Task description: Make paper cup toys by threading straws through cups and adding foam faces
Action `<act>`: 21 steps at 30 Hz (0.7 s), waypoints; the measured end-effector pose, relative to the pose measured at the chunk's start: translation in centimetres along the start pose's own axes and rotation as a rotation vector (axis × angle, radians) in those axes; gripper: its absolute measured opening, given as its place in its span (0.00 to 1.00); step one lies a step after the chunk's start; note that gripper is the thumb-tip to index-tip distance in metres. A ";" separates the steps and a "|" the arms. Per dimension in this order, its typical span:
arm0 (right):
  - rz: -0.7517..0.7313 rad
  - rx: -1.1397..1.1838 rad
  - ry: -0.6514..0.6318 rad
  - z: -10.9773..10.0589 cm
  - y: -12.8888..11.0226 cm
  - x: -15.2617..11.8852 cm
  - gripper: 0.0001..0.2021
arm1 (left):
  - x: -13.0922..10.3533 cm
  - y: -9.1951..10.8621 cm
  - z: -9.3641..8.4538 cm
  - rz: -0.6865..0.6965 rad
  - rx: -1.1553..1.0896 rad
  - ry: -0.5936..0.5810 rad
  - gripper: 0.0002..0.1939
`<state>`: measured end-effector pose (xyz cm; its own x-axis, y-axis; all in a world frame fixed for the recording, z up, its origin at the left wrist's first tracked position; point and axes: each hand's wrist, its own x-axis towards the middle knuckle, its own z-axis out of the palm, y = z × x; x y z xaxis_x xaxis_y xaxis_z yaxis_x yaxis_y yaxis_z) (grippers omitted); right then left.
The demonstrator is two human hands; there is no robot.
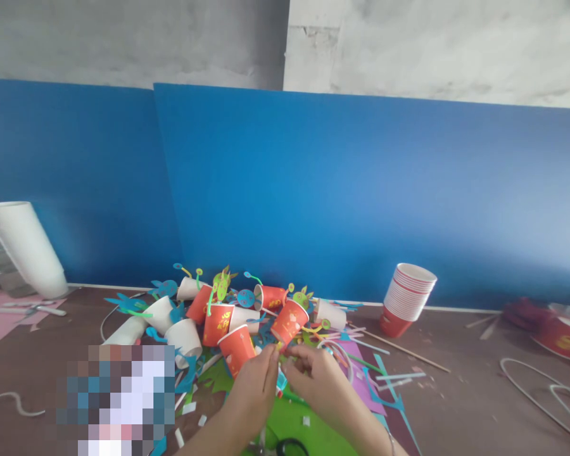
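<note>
My left hand (259, 379) and my right hand (313, 375) meet over a green paper sheet (232, 421), both closed with thumb and fingers pinched. A small yellowish bit shows at the left fingertips, too small to name. Just beyond them lies a red paper cup (289, 322) with a green paper cutout (303, 297). Another red cup (237, 349) rests beside my left hand. Behind is a heap of red and white paper cups carrying blue and green cutouts and bent strips. Below my hands, partly hidden, are dark-handled scissors (292, 447).
Stacked red-and-white cups (408, 301) stand at right; tall stacked white cups (31, 250) lean at left. A wooden stick (401, 349), purple paper (358, 367), blue scraps and a white cable (541, 386) lie on the brown table (475, 405). A blue panel (337, 190) rises behind. One area at lower left is pixelated.
</note>
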<state>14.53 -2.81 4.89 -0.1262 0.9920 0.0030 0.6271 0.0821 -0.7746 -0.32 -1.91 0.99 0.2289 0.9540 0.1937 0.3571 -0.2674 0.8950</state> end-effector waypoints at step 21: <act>-0.012 0.050 0.080 -0.2 0.0 0.4 0.13 | 0.8 0.2 0.0 -0.145 -0.346 -0.093 0.21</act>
<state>14.66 -2.43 4.99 -0.0702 0.9956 0.0615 0.5868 0.0911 -0.8046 -0.02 -1.16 1.30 0.2857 0.9578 0.0325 0.0688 -0.0543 0.9962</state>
